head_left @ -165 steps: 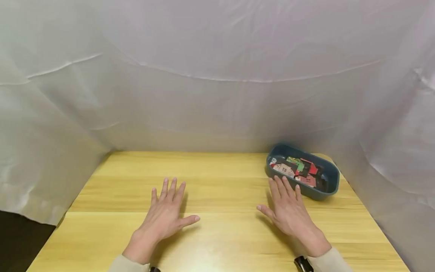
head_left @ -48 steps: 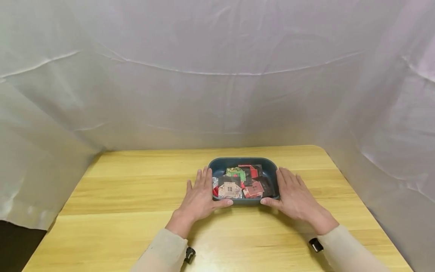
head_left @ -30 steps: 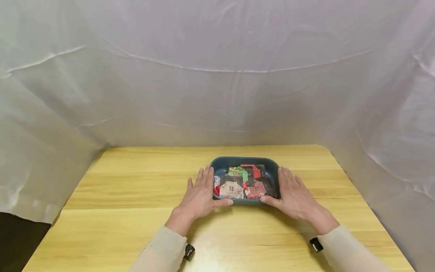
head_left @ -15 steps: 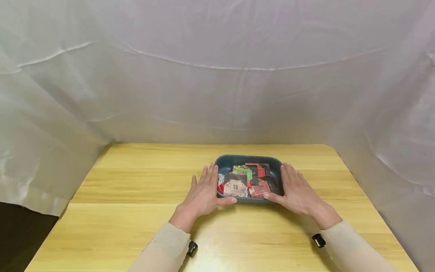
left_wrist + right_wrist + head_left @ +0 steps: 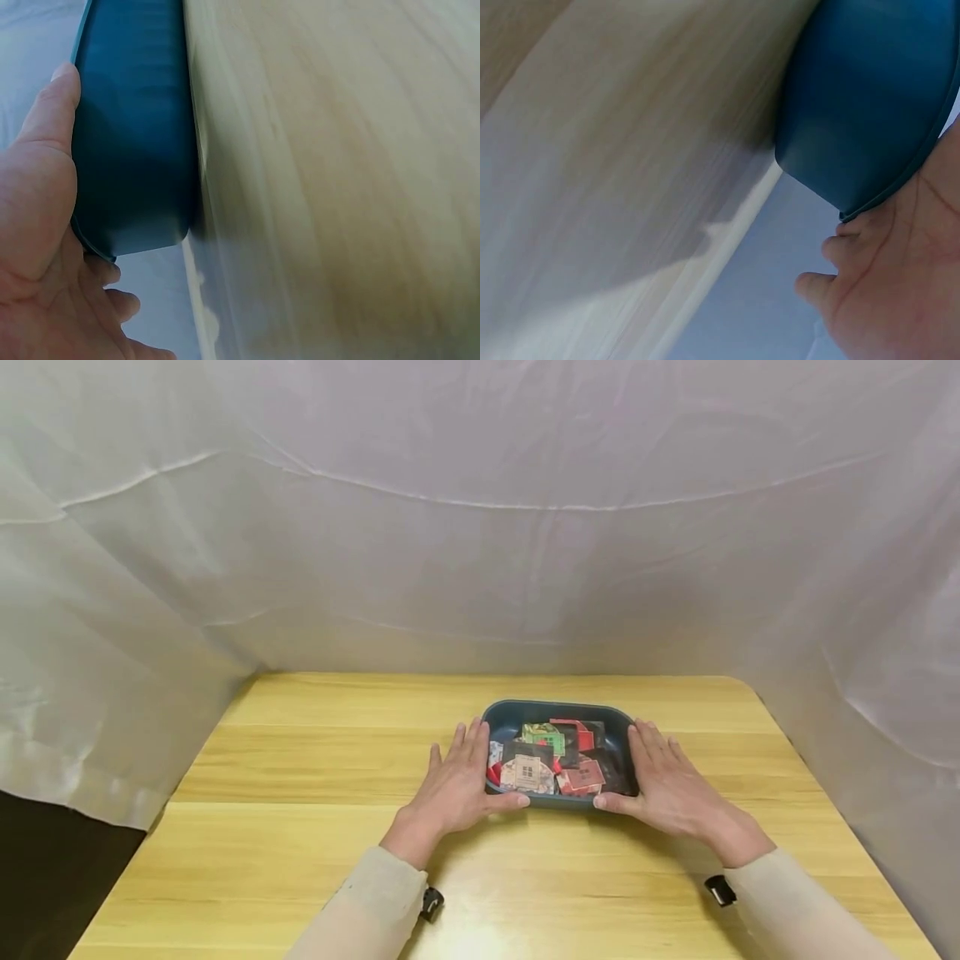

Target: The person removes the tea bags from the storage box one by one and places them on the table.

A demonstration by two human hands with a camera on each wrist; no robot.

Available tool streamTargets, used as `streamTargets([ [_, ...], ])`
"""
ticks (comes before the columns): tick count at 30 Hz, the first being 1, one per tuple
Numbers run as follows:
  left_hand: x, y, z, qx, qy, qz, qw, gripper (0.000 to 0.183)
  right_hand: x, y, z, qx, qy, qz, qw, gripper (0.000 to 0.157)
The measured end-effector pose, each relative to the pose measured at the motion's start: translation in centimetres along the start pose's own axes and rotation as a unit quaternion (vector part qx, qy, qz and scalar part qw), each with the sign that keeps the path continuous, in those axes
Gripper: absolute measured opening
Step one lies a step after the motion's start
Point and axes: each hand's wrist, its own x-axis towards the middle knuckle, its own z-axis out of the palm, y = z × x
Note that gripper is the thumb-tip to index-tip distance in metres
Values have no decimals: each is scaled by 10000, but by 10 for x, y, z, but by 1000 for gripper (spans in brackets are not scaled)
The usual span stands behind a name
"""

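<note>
A dark blue-green plastic bin (image 5: 560, 802) sits on the table with its long side toward me. Inside it lie several flat square packets, among them a black and beige one (image 5: 528, 771), one with a green label (image 5: 543, 739) and one with a dusty red label (image 5: 585, 775). My left hand (image 5: 452, 789) lies along the bin's left end, fingers straight, thumb at the front rim. Mirroring it, my right hand (image 5: 671, 789) rests its straight fingers against the right end, thumb tip on the near rim. Both wrist views show the bin's outer wall (image 5: 135, 135) beside each palm.
The wood-grain table (image 5: 315, 860) reaches back to a hanging grey-white cloth (image 5: 480, 568), which also closes off both sides. Black wrist cameras (image 5: 432, 903) sit under the sleeve cuffs. A dark gap (image 5: 60, 868) shows beyond the table at the lower left.
Earlier the bin stood slanted at the back right, hands apart with fingers spread. It then came to the middle, squared up between both hands. Over the last second only the view shifts slightly.
</note>
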Motion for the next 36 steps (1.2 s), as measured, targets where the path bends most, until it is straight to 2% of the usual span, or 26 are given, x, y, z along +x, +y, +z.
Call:
streamTargets([
  [8, -2, 0, -2, 101, -36, -63, 9999, 134, 4, -2, -1, 94, -66, 2, 9999, 134],
  [13, -5, -2, -9, 53, -85, -73, 9999, 130, 8, -5, 0, 89, -168, 0, 9998, 135],
  [17, -3, -1, -21, 223, 211, 204, 9993, 105, 11, -8, 1, 116, -216, -31, 9997, 135],
  [19, 1, 2, -29, 507, 404, 550, 9964, 85, 12, -8, 2, 128, -226, -44, 9997, 135],
  [21, 6, 7, -35, 870, 429, 975, 9905, 65, 13, -9, 2, 130, -225, -51, 9996, 135],
  [24, 15, 16, -41, 1398, 138, 1656, 9761, 48, 13, -9, 3, 93, -217, -51, 9997, 134],
  [27, 24, 24, -41, 1742, -304, 2035, 9630, 41, 14, -8, 4, 62, -219, -51, 9997, 134],
  [29, 29, 27, -40, 1791, -552, 2098, 9596, 35, 14, -8, 5, 57, -220, -59, 9997, 134],
  [33, 40, 30, -37, 1719, -993, 1971, 9601, 23, 15, -9, 5, 64, -194, -74, 9998, 133],
  [36, 47, 31, -34, 1768, -1160, 1842, 9599, 18, 15, -9, 6, 79, -177, -62, 9998, 132],
])
